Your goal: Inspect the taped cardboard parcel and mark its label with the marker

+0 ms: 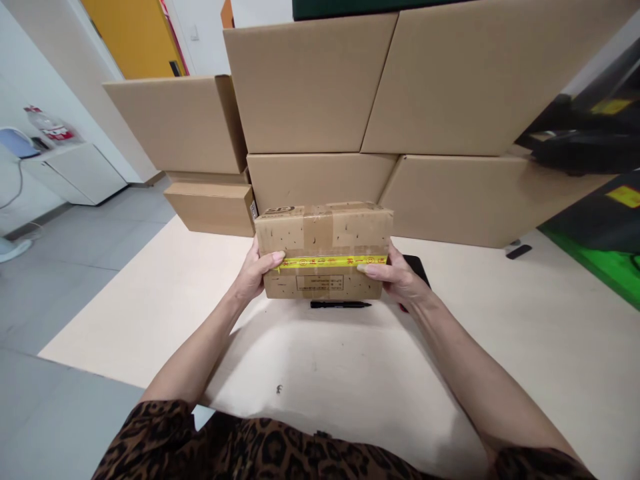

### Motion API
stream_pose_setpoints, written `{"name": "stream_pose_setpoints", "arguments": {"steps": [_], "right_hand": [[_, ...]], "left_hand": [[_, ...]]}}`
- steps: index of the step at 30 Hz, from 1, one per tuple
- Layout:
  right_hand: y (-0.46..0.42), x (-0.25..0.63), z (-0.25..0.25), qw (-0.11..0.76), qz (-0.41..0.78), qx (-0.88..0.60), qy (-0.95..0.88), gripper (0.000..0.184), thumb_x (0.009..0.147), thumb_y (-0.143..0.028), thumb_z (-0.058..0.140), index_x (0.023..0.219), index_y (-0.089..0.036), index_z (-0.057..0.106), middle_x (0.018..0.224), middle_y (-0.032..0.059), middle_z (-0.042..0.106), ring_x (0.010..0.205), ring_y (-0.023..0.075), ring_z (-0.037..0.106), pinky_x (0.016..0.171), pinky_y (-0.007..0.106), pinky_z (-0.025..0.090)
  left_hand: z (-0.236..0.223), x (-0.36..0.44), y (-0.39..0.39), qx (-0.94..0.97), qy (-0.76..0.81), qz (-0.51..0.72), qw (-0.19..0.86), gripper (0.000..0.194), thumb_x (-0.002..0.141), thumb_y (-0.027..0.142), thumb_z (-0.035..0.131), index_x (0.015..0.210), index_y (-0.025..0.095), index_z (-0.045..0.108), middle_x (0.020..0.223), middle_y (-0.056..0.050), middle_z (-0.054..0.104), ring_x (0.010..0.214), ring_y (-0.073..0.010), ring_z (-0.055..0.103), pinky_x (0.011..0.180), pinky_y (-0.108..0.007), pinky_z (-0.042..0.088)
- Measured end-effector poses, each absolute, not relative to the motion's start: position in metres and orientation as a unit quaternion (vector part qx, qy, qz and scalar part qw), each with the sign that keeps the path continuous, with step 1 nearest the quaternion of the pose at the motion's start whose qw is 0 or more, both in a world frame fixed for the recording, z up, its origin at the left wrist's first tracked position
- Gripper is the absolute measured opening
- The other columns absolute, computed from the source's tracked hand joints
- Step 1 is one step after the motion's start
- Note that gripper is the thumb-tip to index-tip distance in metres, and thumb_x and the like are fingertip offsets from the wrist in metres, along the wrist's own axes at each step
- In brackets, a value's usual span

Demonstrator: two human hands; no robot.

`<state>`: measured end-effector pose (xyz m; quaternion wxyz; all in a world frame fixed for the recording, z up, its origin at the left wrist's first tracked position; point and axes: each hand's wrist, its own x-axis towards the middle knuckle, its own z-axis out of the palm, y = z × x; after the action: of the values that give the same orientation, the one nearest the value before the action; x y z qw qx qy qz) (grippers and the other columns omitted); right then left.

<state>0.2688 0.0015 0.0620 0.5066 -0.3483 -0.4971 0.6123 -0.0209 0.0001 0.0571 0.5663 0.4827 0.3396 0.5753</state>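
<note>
A small cardboard box [324, 240], taped with brown tape and a yellow strip across its near face, is held just above the pale table [150, 307]. My left hand [255, 270] grips its left end, thumb lying on the yellow tape. My right hand [395, 277] grips its right end the same way. A black pen [340, 305] lies on the table right under the box's near edge. A dark flat object [416, 267] shows behind my right hand, mostly hidden.
Large plain cardboard boxes [320, 87] are stacked in a wall along the table's far side. A smaller flat box [210, 208] sits at the left. A small black item [519, 251] lies at the right. A white cabinet [75, 170] stands far left; green flooring [600, 263] right.
</note>
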Motion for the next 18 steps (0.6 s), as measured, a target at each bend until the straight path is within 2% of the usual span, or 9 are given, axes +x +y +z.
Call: {"name": "stream_pose_setpoints", "arguments": {"steps": [6,10,14,18], "right_hand": [[0.005,0.272,0.056,0.502,0.588,-0.338,-0.536,0.096,0.053,-0.039,0.101,0.138,-0.034,0.056,0.14,0.0075,0.072,0.133,0.0408,0.067,0.119,0.067,0.05],[0.005,0.275,0.057,0.481,0.564,-0.351,-0.572,0.107,0.055,-0.045,0.102,0.147,-0.033,0.05,0.145,0.0118,0.068,0.139,0.0446,0.063,0.118,0.07,0.05],[0.004,0.276,0.058,0.469,0.528,-0.367,-0.606,0.129,0.055,-0.05,0.101,0.162,-0.033,0.032,0.16,0.0161,0.057,0.149,0.0471,0.055,0.123,0.071,0.046],[0.006,0.276,0.049,0.466,0.464,-0.394,-0.643,0.145,0.056,-0.057,0.1,0.169,-0.032,0.014,0.171,0.0184,0.043,0.159,0.048,0.042,0.13,0.072,0.037]], "left_hand": [[0.053,-0.026,0.003,0.515,0.323,0.577,0.545,0.08,0.068,0.054,0.095,0.134,0.021,0.065,0.14,-0.014,0.073,0.135,-0.0367,0.066,0.108,-0.045,0.057],[0.05,-0.03,0.007,0.535,0.323,0.57,0.533,0.085,0.071,0.058,0.095,0.143,0.024,0.062,0.145,-0.013,0.071,0.135,-0.0333,0.067,0.111,-0.043,0.056],[0.045,-0.033,0.011,0.558,0.325,0.57,0.508,0.088,0.074,0.059,0.093,0.149,0.027,0.06,0.147,-0.012,0.07,0.134,-0.0316,0.067,0.112,-0.043,0.056],[0.045,-0.031,0.013,0.565,0.322,0.58,0.491,0.083,0.078,0.067,0.088,0.146,0.026,0.064,0.147,-0.013,0.07,0.143,-0.0345,0.061,0.121,-0.049,0.049]]}}
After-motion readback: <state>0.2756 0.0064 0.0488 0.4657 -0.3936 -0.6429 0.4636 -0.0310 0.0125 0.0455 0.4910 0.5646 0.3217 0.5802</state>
